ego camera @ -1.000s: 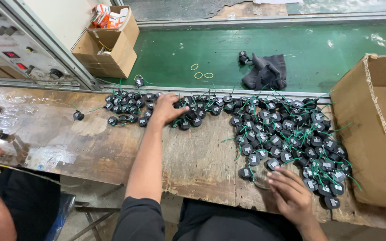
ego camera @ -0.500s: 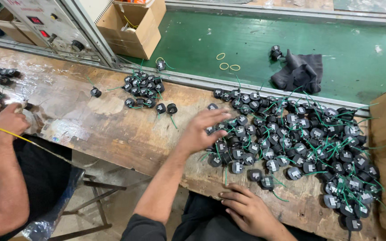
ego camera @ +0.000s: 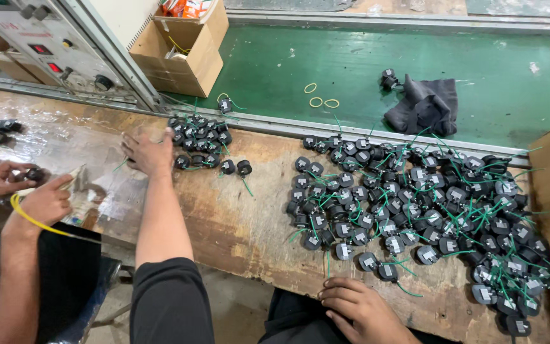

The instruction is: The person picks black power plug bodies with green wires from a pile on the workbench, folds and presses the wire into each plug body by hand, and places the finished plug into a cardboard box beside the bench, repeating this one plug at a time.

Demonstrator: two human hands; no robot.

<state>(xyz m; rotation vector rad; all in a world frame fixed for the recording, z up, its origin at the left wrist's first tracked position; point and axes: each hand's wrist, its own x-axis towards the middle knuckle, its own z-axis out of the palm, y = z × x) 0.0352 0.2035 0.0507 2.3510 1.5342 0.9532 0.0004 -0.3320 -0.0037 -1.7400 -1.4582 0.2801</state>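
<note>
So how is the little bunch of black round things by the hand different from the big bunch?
The small cluster holds far fewer parts than the big pile. The small cluster lies by the left hand, at the green belt's edge; the big pile spreads wide, its near edge close to the right hand. The big pile shows many more tangled wires. Both hold the same black round parts with green wires.

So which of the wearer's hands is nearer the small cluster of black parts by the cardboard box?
Left. The left hand touches the small cluster; the right hand rests at the bench's near edge.
</note>
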